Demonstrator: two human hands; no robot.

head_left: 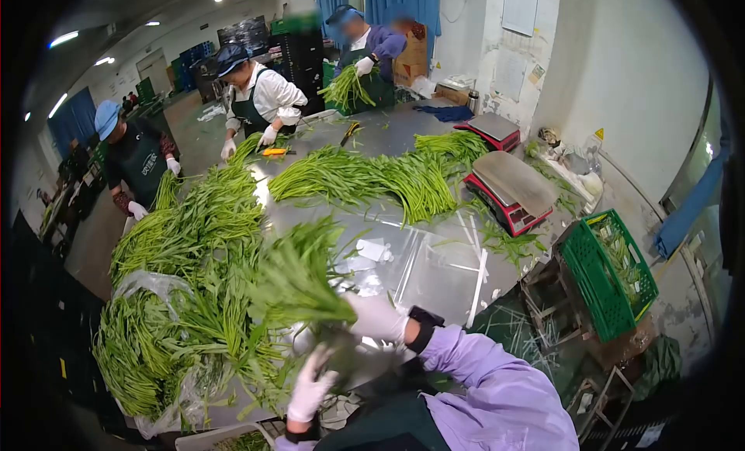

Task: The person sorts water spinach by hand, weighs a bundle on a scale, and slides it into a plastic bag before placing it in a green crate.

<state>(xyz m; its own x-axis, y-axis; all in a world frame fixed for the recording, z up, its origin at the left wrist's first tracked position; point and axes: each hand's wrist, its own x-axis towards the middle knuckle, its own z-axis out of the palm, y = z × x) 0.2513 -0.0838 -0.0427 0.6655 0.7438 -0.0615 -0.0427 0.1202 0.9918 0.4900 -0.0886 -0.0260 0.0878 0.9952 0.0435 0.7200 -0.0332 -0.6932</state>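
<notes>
Lamplight from the ceiling left pale glare on the metal tabletop (388, 133), where greens (194, 222) lay heaped along the near left side and in a second row farther off. Three co-workers stood around its far edges, two with hands at the heap and one holding up a bundle (349, 88). Two scales, the nearer one (516, 191) red, sat on the right, well apart from the heap, and beyond that corner a green crate (594, 269) stood tilted.

Closest to me, a bunch (299, 273) was up over the near edge, just beside the heap, its leaves fanned away from the wearer. It looked light and limp to my eye: bendy stems, thin leaves that would bruise or tear if squeezed, perhaps a little slick against a glove. Round the gathered stems, low down, seemed the sound place to take hold.

That was where the gloved right hand (379, 317) was closed on it, some fingers hidden behind the green. Its forearm, in a lilac sleeve (497, 381), came in from the lower right, the elbow bent. The left hand (313, 385), gloved too, pointed upward just below the bunch, wrist nearly straight; blur kept me from telling whether its fingers were parted or touching anything.
</notes>
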